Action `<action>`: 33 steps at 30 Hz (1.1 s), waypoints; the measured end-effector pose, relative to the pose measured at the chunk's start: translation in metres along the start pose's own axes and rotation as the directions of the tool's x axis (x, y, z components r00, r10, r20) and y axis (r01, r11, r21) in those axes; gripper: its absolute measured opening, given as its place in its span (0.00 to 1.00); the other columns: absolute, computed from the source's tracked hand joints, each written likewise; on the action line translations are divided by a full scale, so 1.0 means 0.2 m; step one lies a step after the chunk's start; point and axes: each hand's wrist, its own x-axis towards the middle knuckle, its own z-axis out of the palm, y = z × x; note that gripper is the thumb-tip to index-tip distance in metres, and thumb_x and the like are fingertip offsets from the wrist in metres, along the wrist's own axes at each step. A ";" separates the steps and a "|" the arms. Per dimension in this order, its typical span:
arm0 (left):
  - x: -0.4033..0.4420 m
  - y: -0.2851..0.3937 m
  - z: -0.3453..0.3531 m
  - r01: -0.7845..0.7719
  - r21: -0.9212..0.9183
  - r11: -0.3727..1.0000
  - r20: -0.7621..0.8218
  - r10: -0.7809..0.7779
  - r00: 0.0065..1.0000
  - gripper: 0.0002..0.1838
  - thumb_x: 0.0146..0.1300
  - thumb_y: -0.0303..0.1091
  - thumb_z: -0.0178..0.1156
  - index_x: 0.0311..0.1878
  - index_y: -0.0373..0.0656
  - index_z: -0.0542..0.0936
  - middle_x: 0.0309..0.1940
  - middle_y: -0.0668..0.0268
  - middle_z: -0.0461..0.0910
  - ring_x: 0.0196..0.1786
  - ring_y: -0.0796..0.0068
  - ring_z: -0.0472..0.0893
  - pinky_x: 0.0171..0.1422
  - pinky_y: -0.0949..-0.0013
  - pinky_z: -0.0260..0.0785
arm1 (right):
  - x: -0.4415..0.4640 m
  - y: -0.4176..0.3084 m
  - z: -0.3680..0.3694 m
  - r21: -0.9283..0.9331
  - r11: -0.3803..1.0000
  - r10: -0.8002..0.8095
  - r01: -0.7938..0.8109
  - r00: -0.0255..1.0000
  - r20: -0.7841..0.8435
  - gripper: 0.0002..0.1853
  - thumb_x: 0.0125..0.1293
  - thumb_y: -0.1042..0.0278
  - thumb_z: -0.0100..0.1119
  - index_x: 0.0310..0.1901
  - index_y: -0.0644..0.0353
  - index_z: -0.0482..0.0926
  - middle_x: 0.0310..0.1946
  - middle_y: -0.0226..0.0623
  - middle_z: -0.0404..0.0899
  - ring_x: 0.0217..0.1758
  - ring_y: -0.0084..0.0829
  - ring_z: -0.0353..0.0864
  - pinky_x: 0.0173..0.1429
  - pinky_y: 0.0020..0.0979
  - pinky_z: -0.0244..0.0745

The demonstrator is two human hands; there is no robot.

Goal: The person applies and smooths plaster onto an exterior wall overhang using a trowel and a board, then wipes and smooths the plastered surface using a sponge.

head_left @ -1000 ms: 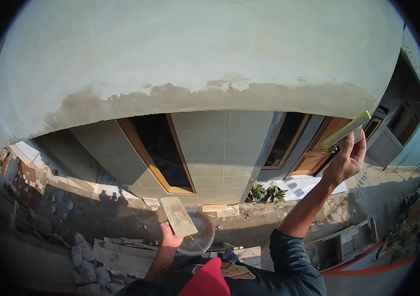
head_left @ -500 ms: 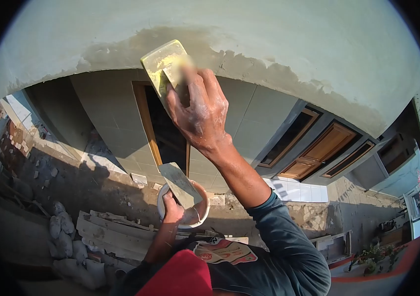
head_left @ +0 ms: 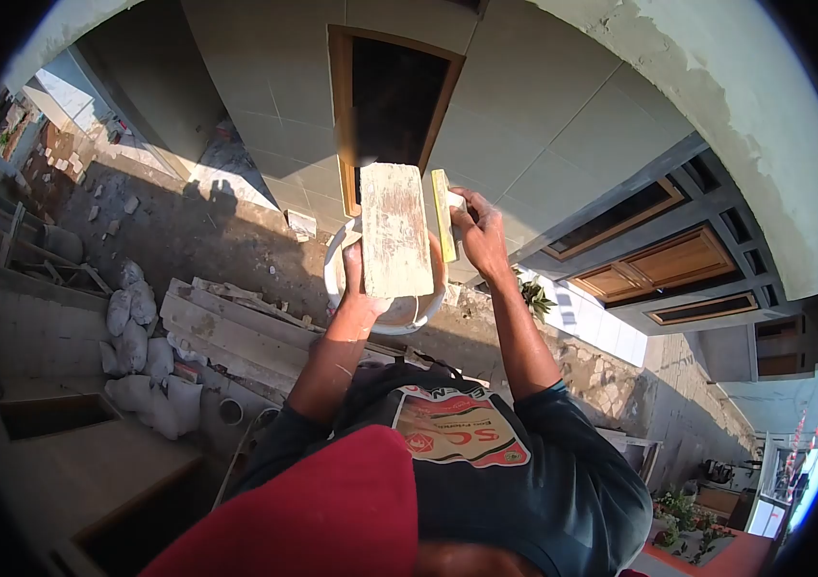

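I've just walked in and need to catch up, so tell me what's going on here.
A person's left hand holds up a pale, worn rectangular board. The right hand grips a yellow-edged flat float by its back, nearly edge-on just beside the board. Below them is a round white bucket. The pale overhanging wall has a darker, ragged-edged coat along its edge; neither tool is on it.

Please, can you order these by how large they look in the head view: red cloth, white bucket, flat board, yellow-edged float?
Red cloth
Flat board and white bucket: unsure, because the nearer board hides part of the bucket
Yellow-edged float, seen nearly edge-on
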 end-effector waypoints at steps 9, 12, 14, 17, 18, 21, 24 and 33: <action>-0.05 -0.09 0.01 0.004 0.329 0.944 0.060 -0.025 0.998 0.22 0.69 0.48 0.47 0.53 0.37 0.73 0.41 0.60 0.81 0.40 0.71 0.83 0.42 0.68 0.79 | 0.05 -0.25 -0.11 0.236 0.966 -0.157 0.103 0.962 0.225 0.17 0.60 0.75 0.46 0.49 0.61 0.80 0.32 0.32 0.80 0.31 0.19 0.75 0.37 0.22 0.71; -0.05 -0.14 0.00 0.040 0.290 0.956 -0.004 -0.040 0.999 0.20 0.71 0.45 0.45 0.54 0.40 0.72 0.45 0.63 0.79 0.44 0.72 0.82 0.48 0.68 0.77 | -0.02 -0.15 -0.10 0.279 0.960 -0.086 -0.015 0.933 0.348 0.19 0.54 0.75 0.46 0.47 0.62 0.81 0.34 0.33 0.81 0.33 0.20 0.75 0.40 0.23 0.72; -0.03 -0.15 -0.01 0.056 0.281 0.958 -0.080 -0.035 0.996 0.19 0.72 0.45 0.45 0.56 0.41 0.72 0.48 0.66 0.78 0.49 0.74 0.80 0.53 0.69 0.75 | -0.09 -0.15 -0.10 0.290 0.957 -0.084 -0.019 0.937 0.340 0.20 0.50 0.75 0.46 0.44 0.63 0.82 0.37 0.36 0.82 0.36 0.22 0.77 0.44 0.24 0.72; -0.03 -0.19 -0.05 0.051 0.320 0.946 -0.125 -0.011 0.992 0.18 0.72 0.45 0.46 0.56 0.43 0.72 0.47 0.66 0.78 0.49 0.75 0.79 0.53 0.69 0.75 | -0.17 -0.06 -0.12 0.394 0.914 -0.082 -0.093 0.911 0.403 0.21 0.48 0.73 0.46 0.43 0.64 0.82 0.38 0.35 0.82 0.37 0.24 0.77 0.47 0.24 0.72; -0.02 -0.21 -0.07 0.060 0.338 0.939 -0.169 -0.003 0.986 0.18 0.72 0.45 0.45 0.56 0.44 0.72 0.47 0.68 0.77 0.48 0.75 0.79 0.51 0.69 0.75 | -0.19 -0.03 -0.13 0.413 0.907 -0.100 -0.081 0.911 0.399 0.21 0.47 0.73 0.45 0.43 0.66 0.81 0.39 0.36 0.82 0.37 0.25 0.79 0.48 0.24 0.73; 0.03 -0.26 -0.10 0.099 0.455 0.885 -0.237 0.013 0.972 0.18 0.72 0.45 0.44 0.56 0.45 0.72 0.46 0.69 0.77 0.48 0.76 0.78 0.50 0.69 0.74 | -0.26 0.03 -0.16 0.540 0.832 -0.094 -0.122 0.930 0.356 0.21 0.46 0.72 0.46 0.42 0.69 0.81 0.39 0.38 0.82 0.36 0.25 0.79 0.47 0.24 0.74; 0.04 -0.33 -0.05 0.072 0.508 0.858 -0.246 0.064 0.967 0.18 0.73 0.43 0.41 0.56 0.44 0.72 0.45 0.70 0.76 0.47 0.78 0.77 0.49 0.72 0.72 | -0.31 0.11 -0.19 0.572 0.808 -0.054 -0.140 0.950 0.308 0.22 0.44 0.73 0.46 0.41 0.72 0.80 0.38 0.40 0.82 0.32 0.24 0.79 0.41 0.22 0.75; 0.12 -0.48 -0.18 0.294 0.402 0.867 -0.352 -0.150 0.924 0.22 0.74 0.49 0.40 0.37 0.42 0.77 0.33 0.65 0.79 0.34 0.73 0.80 0.40 0.69 0.74 | -0.48 0.30 -0.22 0.724 0.667 -0.010 -0.176 0.969 0.245 0.19 0.47 0.74 0.49 0.42 0.69 0.79 0.42 0.39 0.81 0.34 0.20 0.79 0.36 0.18 0.74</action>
